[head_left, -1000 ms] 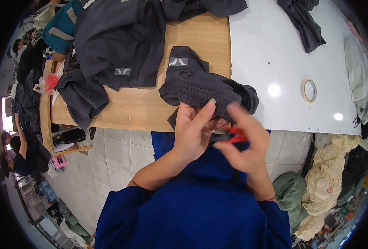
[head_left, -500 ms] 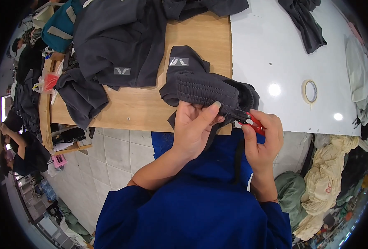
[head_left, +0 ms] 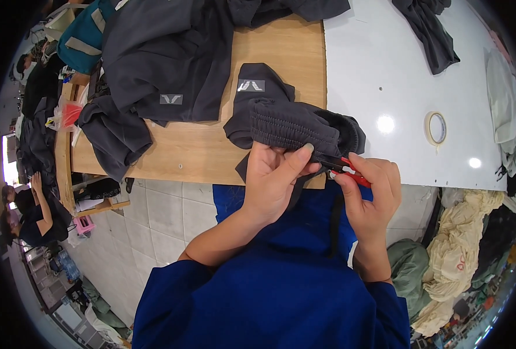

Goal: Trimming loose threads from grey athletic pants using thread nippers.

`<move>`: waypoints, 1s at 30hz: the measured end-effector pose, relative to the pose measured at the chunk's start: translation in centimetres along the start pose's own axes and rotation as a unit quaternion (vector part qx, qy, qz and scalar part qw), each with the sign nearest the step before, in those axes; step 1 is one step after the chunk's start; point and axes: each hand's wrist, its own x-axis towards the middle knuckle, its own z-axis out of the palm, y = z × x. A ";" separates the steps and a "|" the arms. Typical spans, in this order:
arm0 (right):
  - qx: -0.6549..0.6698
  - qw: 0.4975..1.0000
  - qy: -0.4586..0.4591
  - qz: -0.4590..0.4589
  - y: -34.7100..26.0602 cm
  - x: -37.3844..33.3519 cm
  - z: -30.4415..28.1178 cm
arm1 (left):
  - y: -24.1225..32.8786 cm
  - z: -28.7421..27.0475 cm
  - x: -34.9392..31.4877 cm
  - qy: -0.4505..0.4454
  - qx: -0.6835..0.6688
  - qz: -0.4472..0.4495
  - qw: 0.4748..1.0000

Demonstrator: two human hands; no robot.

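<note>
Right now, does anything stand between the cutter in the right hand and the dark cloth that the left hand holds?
Nothing visible does. The cutter in the right hand has its blades at the lower edge of the dark cloth, beside the left hand; whether blades and cloth touch, I cannot tell.

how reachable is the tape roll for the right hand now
Probably yes: nothing visible blocks the way from the right hand to the tape roll on the white tabletop, though that hand holds red snips.

Tiled floor (head_left: 165, 216) (pale grey)
</note>
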 end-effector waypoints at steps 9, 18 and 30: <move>-0.002 1.000 -0.008 -0.015 -0.3 0.0 0.1 | 0.2 0.3 0.1 0.012 0.027 -0.003 1.000; 0.130 0.990 0.000 0.051 0.7 -1.1 -0.1 | 0.3 -0.1 -0.2 0.000 -0.002 -0.026 1.000; 0.092 0.983 -0.042 -0.156 0.5 -0.6 1.0 | 0.7 -1.0 0.1 0.060 -0.034 -0.029 0.997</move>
